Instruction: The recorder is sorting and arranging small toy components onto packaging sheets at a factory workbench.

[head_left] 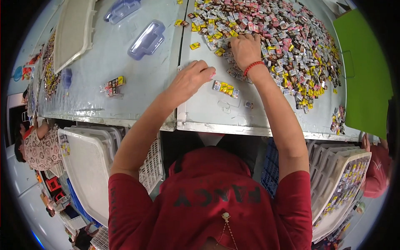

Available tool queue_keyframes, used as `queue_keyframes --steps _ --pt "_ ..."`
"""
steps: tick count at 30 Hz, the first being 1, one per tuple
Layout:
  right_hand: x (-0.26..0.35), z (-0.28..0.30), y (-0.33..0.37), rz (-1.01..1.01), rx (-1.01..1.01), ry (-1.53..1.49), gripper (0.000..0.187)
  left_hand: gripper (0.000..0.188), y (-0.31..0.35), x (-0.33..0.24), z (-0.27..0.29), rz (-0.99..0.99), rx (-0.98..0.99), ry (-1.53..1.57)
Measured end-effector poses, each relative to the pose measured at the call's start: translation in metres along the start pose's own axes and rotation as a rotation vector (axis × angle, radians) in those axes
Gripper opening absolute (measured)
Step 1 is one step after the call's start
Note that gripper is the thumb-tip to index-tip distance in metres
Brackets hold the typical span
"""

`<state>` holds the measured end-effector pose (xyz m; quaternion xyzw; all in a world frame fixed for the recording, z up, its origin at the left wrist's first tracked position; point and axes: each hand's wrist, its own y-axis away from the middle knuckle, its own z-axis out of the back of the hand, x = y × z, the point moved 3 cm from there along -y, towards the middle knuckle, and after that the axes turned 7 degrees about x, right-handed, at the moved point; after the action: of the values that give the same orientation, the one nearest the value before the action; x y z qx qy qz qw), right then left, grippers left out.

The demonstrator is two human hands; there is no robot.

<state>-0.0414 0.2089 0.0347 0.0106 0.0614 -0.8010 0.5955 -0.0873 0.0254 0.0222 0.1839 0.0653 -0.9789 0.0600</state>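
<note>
My left hand (192,80) is over the table near the seam, thumb and fingers pinched on a small pink packet, of which only a bit shows at the fingertips. My right hand (246,51), a red bead bracelet on its wrist, reaches to the near left edge of a big pile of small packets (287,46) in yellow, pink, white and brown. Its fingers are bent together, and what lies between them is hidden. A short row of yellow and white packets (226,89) lies just below my hands. One loose packet (248,104) sits nearer the front edge.
On the left lie two clear bluish plastic trays (146,40), a small group of packets (112,86) and a large white tray (75,33). White crates (89,171) are stacked below left; more trays (341,187) stand right. A green panel (364,71) borders the pile. Other people work at both sides.
</note>
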Motion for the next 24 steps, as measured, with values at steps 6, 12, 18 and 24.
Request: queue_keyframes --steps 6,12,18,24 --pt "0.004 -0.006 0.015 0.004 -0.128 0.065 0.013 0.027 -0.001 -0.005 -0.005 -0.106 -0.194 -0.007" --pt "-0.007 0.043 0.078 -0.040 -0.524 -0.419 0.025 0.023 -0.001 -0.028 0.004 -0.029 -0.378 0.099" --pt "-0.030 0.014 0.168 -0.263 -0.320 -0.801 0.018 0.019 -0.032 -0.076 -0.007 -0.215 -0.428 0.157" --pt "-0.026 -0.006 0.193 -0.349 -0.428 -0.723 0.020 0.017 -0.023 -0.045 -0.014 -0.076 -0.370 0.149"
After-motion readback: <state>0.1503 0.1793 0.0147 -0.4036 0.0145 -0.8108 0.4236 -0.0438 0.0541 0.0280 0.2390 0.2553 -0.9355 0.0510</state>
